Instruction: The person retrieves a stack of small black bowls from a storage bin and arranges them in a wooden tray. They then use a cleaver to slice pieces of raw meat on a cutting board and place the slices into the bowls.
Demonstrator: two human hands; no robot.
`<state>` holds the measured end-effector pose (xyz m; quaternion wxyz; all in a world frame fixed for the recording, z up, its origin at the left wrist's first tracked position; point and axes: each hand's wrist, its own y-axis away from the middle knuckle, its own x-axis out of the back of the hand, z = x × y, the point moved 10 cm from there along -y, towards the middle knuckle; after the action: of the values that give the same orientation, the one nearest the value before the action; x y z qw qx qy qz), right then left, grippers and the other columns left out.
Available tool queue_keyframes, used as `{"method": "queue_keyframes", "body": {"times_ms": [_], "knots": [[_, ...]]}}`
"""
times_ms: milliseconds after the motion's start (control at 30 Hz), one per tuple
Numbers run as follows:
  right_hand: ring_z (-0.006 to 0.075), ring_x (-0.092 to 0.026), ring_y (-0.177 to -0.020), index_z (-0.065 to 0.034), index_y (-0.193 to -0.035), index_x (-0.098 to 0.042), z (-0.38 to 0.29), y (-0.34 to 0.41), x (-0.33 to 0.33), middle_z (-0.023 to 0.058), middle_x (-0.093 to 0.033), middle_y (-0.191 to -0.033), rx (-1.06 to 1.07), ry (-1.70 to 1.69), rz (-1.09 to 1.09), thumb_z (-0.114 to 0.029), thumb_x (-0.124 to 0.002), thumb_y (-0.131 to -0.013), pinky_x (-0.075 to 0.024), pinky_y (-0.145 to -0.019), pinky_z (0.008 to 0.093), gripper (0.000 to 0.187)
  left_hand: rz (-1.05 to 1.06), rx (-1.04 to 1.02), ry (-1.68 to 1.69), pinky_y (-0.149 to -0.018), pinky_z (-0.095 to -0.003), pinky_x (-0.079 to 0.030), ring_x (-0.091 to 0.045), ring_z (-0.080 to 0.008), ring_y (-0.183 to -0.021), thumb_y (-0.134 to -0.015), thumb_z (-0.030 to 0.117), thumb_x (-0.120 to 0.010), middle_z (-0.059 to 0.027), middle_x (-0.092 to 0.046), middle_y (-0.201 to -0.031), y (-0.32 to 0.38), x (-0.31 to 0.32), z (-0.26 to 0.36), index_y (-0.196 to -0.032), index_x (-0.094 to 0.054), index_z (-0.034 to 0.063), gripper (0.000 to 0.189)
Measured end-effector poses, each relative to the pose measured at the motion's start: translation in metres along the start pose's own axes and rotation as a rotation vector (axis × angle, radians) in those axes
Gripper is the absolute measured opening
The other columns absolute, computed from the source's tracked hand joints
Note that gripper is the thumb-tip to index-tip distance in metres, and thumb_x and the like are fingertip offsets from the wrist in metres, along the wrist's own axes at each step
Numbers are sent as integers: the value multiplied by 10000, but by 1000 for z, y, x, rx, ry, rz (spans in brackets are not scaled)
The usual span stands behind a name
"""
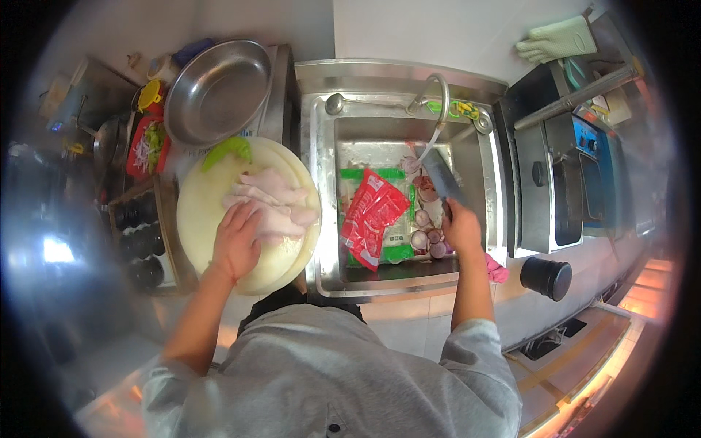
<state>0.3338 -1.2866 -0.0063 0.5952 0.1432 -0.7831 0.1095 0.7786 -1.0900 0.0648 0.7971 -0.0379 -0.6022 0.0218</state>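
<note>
My left hand (236,235) rests on pale raw meat pieces (271,205), which look like chicken. Its fingers lie over the near edge of the pile, with the thumb apart. Underneath is a thick round cutting board (205,219), with a green pepper piece (230,150) at its far side. Over the sink (323,219), my right hand (463,227) grips the handle of a cleaver (441,172), blade pointing away from me. A stream from the curved faucet (444,96) comes down at the blade's far end. Whether it strikes the blade is unclear.
In the sink lie a red plastic package (375,216), green-edged plastic packaging (397,253) and several purple onions (420,240). A ladle (335,104) rests on the back ledge. Beyond the board stands a large steel bowl (219,90); left of it, a red tray (147,145) holds cut vegetables.
</note>
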Motion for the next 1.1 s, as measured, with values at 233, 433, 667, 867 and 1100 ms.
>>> {"method": "queue_keyframes", "body": {"times_ms": [233,433,667,867,1100], "knots": [[417,-723,-983,-89,-1138,-688,22,-133,9,237,-727,-1030,-2,385,-174,-91,-528,-953,-585,-828,531,244,-154,39,-45,-1207,-535,-327,-487,-360,-1374,-780,104,-705,-127,-590,-1367,-23,-70,-16,-1297,-654,95,520],[395,-708,-1065,-105,-1133,-721,15,-149,58,216,-738,-1079,-66,417,-183,-115,-560,-948,-569,-897,505,246,-64,14,-241,-1214,-539,-309,-556,-306,-1253,-844,147,-606,-91,-637,-1175,-13,-62,-23,-1063,-712,116,245],[435,-676,-1081,-77,-1202,-678,-14,-151,81,243,-719,-1125,-18,284,-47,-120,-579,-922,-538,-905,528,300,-273,27,-267,-1124,-467,-388,-624,-293,-1162,-898,194,-561,-78,-704,-1084,-19,-68,-34,-969,-754,160,209],[399,-703,-1102,-33,-1325,-653,-19,-77,62,233,-727,-1183,-31,134,-138,-59,-707,-849,-556,-963,460,480,-404,85,-175,-921,-481,-532,-719,-320,-1002,-839,194,-670,-136,-751,-1075,6,-61,-70,-993,-748,134,183],[91,-623,-883,9,-1320,-647,-77,71,-18,19,-699,-1047,-39,-734,-509,90,-742,-840,-512,-772,260,496,-167,683,863,-959,-351,-561,-740,-234,-1003,-760,62,-831,-121,-765,-1096,77,15,-182,-1205,-696,-3,470]]}}
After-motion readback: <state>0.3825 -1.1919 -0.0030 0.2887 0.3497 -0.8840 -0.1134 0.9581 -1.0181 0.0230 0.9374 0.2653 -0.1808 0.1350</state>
